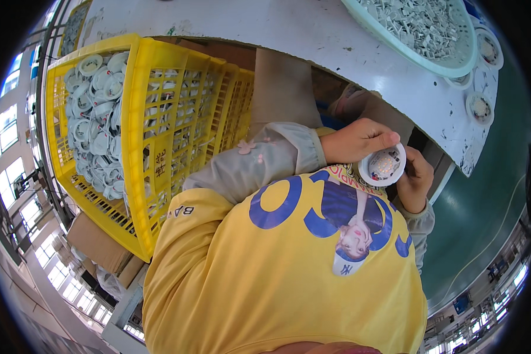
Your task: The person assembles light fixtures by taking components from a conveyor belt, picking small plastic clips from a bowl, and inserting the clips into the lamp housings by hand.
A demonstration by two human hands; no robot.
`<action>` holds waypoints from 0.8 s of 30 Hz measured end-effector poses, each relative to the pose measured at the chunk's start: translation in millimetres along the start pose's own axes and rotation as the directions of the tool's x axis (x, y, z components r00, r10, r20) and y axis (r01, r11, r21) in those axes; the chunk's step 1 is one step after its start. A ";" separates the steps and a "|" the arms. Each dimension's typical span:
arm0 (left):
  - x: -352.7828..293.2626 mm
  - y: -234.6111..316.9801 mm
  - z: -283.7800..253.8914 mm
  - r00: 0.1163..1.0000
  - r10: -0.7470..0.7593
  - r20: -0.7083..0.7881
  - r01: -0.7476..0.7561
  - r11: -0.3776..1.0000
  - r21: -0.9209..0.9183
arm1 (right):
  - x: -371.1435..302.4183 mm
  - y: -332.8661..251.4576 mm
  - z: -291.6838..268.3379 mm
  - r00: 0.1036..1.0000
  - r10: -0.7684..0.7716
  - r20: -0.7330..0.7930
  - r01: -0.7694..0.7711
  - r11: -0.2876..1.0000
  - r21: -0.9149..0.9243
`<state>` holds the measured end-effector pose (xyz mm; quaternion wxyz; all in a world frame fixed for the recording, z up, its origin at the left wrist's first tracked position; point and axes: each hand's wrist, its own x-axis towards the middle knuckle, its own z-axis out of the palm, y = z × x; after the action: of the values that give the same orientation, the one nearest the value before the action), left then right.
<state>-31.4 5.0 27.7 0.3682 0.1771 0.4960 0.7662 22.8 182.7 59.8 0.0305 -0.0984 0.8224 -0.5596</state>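
Both your hands are closed on one small round lamp housing (383, 166), held close against your chest above the yellow apron (289, 265). Your left hand (359, 140) grips its rim from above; your right hand (416, 180) cups it from the side.

The housing is smooth white plastic, cup-shaped, with a disc of pale dots set inside. Because it is glossy and you hold it only at the rim, I judge it could slip and drop into your lap if your grip loosens.

To your left, the yellow latticed crate (159, 141) is heaped with similar white housings. On the white bench (312, 35), a pale green basin (454, 65) holds small grey pieces, close to the edge.
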 end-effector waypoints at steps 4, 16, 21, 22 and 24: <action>0.2 0.3 1.5 0.999 0.006 -0.043 -0.004 0.999 0.039 | 0.6 -11.5 3.8 1.000 0.021 0.013 -0.018 0.984 -0.179; 0.6 1.8 1.8 0.982 0.024 -0.188 0.014 0.980 0.198 | 2.7 8.5 -2.5 0.947 0.320 0.022 -0.301 0.864 0.403; -3.1 8.6 4.0 0.971 -0.075 -0.227 0.124 0.970 0.208 | 1.8 1.3 -4.1 0.944 0.309 0.118 -0.316 0.740 0.594; -3.2 7.9 3.5 0.967 -0.066 -0.247 0.124 0.966 0.226 | 2.4 -3.3 -0.9 0.954 0.282 0.100 -0.289 0.782 0.552; -1.7 1.5 2.6 0.964 -0.062 -0.258 0.128 0.960 0.247 | 3.7 -8.6 5.3 0.958 0.284 0.046 -0.270 0.834 0.481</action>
<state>-29.2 5.0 30.4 0.3136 0.1030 0.6429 0.6912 21.1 174.1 66.0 0.1236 0.0398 0.6628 -0.7374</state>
